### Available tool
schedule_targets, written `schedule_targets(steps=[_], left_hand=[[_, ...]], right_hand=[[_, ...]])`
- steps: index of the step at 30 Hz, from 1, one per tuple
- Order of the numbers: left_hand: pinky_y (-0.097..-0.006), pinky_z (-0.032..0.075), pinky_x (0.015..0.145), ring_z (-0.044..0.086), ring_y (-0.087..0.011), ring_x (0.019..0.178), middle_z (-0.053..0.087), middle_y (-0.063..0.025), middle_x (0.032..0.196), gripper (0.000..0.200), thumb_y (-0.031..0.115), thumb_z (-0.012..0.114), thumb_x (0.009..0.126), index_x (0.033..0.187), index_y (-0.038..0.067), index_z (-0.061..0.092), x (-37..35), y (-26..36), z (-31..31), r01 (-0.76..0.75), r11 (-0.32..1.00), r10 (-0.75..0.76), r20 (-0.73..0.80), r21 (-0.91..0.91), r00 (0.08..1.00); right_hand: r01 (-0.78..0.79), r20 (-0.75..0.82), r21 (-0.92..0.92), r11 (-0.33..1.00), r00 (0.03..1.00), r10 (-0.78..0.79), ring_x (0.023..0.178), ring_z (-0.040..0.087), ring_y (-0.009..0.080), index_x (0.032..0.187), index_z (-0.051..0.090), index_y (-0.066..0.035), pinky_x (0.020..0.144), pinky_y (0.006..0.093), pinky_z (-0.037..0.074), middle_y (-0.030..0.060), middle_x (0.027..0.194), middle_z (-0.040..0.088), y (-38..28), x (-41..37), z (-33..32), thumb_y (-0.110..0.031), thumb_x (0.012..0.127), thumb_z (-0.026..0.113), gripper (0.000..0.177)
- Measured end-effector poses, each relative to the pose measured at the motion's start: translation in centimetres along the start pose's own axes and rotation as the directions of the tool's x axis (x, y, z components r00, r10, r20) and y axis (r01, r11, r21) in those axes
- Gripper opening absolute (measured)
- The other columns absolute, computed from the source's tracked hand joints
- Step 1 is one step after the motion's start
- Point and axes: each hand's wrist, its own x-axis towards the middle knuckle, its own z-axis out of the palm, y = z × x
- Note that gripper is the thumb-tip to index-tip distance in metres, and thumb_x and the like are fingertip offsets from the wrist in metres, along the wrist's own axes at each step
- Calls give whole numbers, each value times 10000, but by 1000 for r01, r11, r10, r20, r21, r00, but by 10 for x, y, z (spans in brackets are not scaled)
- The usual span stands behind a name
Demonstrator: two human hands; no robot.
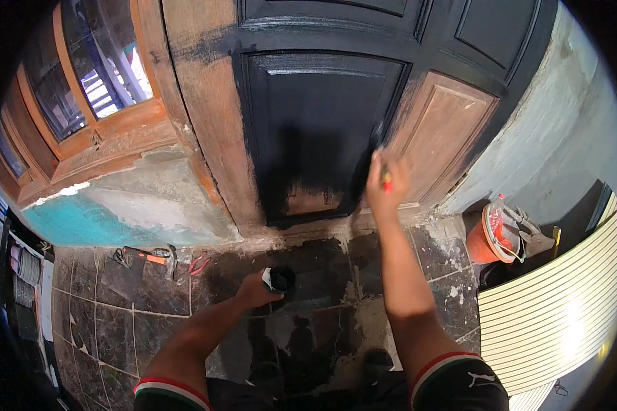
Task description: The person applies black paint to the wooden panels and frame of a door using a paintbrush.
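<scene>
My right hand [389, 179] is closed round a paintbrush with a red part on its handle; the bristles, blurred, are at the right edge of the lower door panel. My left hand [255, 290] holds a small cup [280, 279] of black paint above the floor. Black paint covers most of the wooden door [322, 103]. Brown wood shows at the bottom of the middle panel, on the right panel [445, 113] and along the left side.
On the tiled floor [161, 332] at the left lie a hammer [171, 262] and red-handled pliers [199, 263]. An orange bucket [485, 238] stands by the right wall, near a ribbed cream panel [555, 308]. A wood-framed window [103, 123] is at the upper left.
</scene>
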Motion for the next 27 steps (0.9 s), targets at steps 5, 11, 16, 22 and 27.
schedule_targets(steps=[5,11,16,22,27], left_hand=[[-536,568,1036,711,-431,1196,752,-188,1276,904,515,958,736,1444,103,574,-7,11,-19,98,995,-98,5,33,995],[-515,574,1034,715,-418,1203,753,-182,1288,858,470,956,754,1444,112,591,-21,20,-30,88,996,-88,-53,-7,995],[-480,579,1030,729,-379,1193,765,-157,1261,759,433,961,769,1381,110,650,-29,10,-40,102,995,-103,-135,-15,985],[-437,578,1016,745,-331,1162,772,-127,1244,656,356,978,770,1310,107,701,-44,-1,-60,87,982,-124,-223,-166,967],[-421,591,967,764,-311,1103,787,-119,1193,606,301,981,754,1261,93,721,-50,-38,-61,122,968,-187,-308,-219,933]], right_hand=[[-374,360,-118,920,847,390,932,738,405,994,774,8,855,440,582,222,1017,755,44,-189,-16,5,949,762,47],[-787,-47,-41,615,616,786,839,763,299,988,818,11,811,400,582,182,900,784,54,-258,1,-84,965,797,99],[-911,-71,11,411,410,909,766,746,267,990,811,49,756,415,571,162,876,802,-5,-242,51,-137,971,800,188],[-971,396,217,96,178,901,992,708,228,992,803,1,887,418,545,112,985,781,-109,-308,106,-206,957,796,210],[-933,212,349,91,173,962,936,703,197,990,794,6,859,370,558,91,989,782,-25,-298,70,-147,987,745,160]])
